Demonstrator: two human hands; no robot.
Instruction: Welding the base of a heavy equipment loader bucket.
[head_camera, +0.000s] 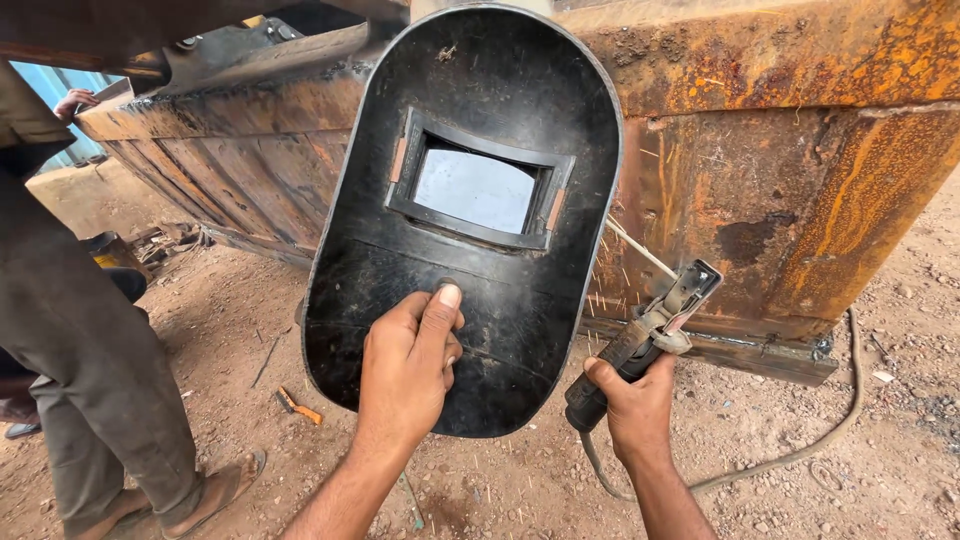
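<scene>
1. Welding shield (470, 130): black, oval, hand-held, seen from its inner side, raised upright in the middle of the view in front of a rusty steel hull; a rectangular dark glass window (474, 190) sits in a raised frame in its upper half.
2. Left hand (405, 370): grips the shield at its lower part, fingers wrapped around the handle, thumb (445, 310) pressed flat against the inner face.
3. Electrode holder (640, 345): held just right of the shield, below its window; its clamp carries 1 thin welding rod (640, 250) that slants up and left behind the shield's edge.
4. Right hand (635, 405): fingers closed around the holder's dark grip.
5. Cable (790, 455): runs from the holder's base across the gravel ground (520, 490) toward the right.
6. Rusty steel hull (800, 170): orange-brown plate, filling the background.
7. Another person's legs (90, 370): in trousers and sandals, at the left edge.
</scene>
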